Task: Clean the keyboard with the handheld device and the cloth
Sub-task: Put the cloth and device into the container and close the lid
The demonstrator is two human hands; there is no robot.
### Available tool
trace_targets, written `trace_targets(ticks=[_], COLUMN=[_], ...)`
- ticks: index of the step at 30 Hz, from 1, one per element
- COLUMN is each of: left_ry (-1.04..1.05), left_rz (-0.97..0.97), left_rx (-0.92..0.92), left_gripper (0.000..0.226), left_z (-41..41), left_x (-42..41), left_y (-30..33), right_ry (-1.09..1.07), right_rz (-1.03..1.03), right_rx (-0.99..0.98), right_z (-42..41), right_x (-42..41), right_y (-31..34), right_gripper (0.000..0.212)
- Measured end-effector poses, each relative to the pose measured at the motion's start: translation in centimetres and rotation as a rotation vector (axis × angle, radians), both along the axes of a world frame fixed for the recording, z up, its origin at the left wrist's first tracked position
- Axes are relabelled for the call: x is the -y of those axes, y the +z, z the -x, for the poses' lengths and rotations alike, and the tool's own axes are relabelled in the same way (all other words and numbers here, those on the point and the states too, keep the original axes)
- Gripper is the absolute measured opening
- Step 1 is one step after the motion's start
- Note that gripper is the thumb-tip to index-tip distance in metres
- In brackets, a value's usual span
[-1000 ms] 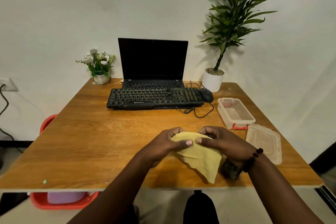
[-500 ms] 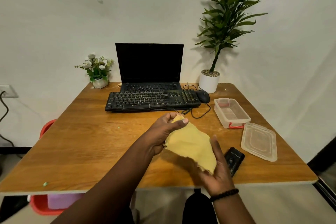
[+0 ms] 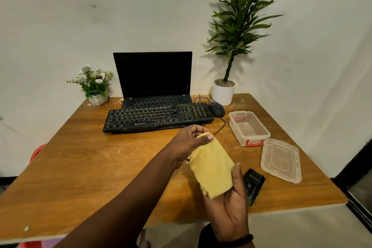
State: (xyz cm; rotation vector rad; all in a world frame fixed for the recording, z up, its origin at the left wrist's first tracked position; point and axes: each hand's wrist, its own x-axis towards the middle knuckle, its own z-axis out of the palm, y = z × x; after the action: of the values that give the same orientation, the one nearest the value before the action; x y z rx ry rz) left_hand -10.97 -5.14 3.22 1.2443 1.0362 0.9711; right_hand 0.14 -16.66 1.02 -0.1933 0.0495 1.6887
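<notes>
A yellow cloth (image 3: 212, 169) hangs above the wooden table (image 3: 90, 163), held between both hands. My left hand (image 3: 188, 143) pinches its upper end between thumb and curled fingers. My right hand (image 3: 231, 205) supports its lower end from underneath, palm up, thumb along the cloth's right edge. The black keyboard (image 3: 157, 117) lies further back, in front of an open laptop (image 3: 154, 78). A small black handheld device (image 3: 254, 185) rests on the table just right of my right hand, untouched.
A black mouse (image 3: 217, 109) with its cable sits right of the keyboard. A clear plastic box (image 3: 248, 127) and its separate lid (image 3: 280, 160) lie at the right. A potted plant (image 3: 223, 91) and a small flower pot (image 3: 94, 86) stand at the back.
Both hands first gripped the bunched cloth near the front edge. My left hand has since lifted its end toward the keyboard, my right hand turned palm up under the cloth, uncovering the handheld device.
</notes>
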Motion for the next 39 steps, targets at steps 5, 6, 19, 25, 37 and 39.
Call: trace_targets(ticks=[5,6,19,25,37,39], left_ry=[0.015,0.056,0.202,0.139,0.147,0.146], left_rz=[-0.009,-0.006,0.115,0.125,0.156,0.162], left_rx=[-0.008,-0.03,-0.27,-0.314,-0.21,-0.2], left_gripper=[0.024,0.026,0.026,0.028,0.022,0.019], left_z=[-2.4,-2.9,-14.3,-15.3,-15.2,-15.2], left_x=[-3.2,-3.8,-10.5,-11.6,-11.4,-11.4], left_y=[0.3,0.2,-4.4,-5.8,-5.8,-5.8], right_ry=[-0.044,-0.055,-0.388,-0.183,1.066,1.112], right_rz=[0.048,0.052,0.125,-0.179,-0.437,-0.413], right_rx=[0.012,0.034,0.9,2.453,2.399,2.344], right_z=[-0.8,-1.5,-16.0,-17.6,-18.5,-18.8], right_x=[-1.7,-2.2,-17.7,-23.0,-25.2,-24.9], right_y=[1.9,2.2,4.1,0.5,2.2,3.3], right_gripper=[0.1,0.091,0.03,0.046,0.024,0.029])
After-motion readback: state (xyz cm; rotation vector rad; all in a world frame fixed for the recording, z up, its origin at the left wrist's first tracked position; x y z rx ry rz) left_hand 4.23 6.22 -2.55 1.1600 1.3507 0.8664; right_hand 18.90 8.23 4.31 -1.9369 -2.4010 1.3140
